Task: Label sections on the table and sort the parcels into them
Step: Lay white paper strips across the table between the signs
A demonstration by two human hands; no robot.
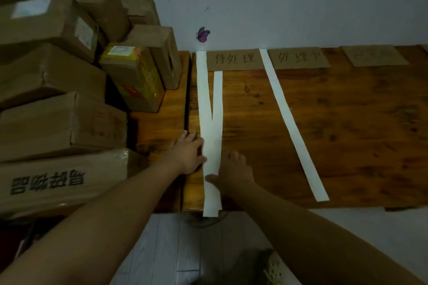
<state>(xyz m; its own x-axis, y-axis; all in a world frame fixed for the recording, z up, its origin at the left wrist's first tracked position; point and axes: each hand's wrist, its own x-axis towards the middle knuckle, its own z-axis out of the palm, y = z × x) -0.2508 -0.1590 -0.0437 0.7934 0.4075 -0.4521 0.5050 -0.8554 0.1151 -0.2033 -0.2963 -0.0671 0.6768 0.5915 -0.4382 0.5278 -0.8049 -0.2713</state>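
Two white paper strips (212, 136) lie overlapped along the left side of the wooden table (347, 134), splitting into a V toward the wall. My left hand (186, 154) rests flat at their left edge, fingertips touching the paper. My right hand (235, 170) lies on the table at their right edge, with its thumb pressing on the strips. A third white strip (291, 122) runs diagonally across the table further right. Three cardboard labels sit by the wall: one (234, 59) and a second (298, 58) with handwriting, and a third (375, 55) with faint writing.
Several brown cardboard parcels (58, 122) are stacked at the left, with a yellow-green one (134, 76) among them. They take up a narrower table section (159, 122) split off by a dark gap. Grey floorboards (162, 250) lie below the table's front edge.
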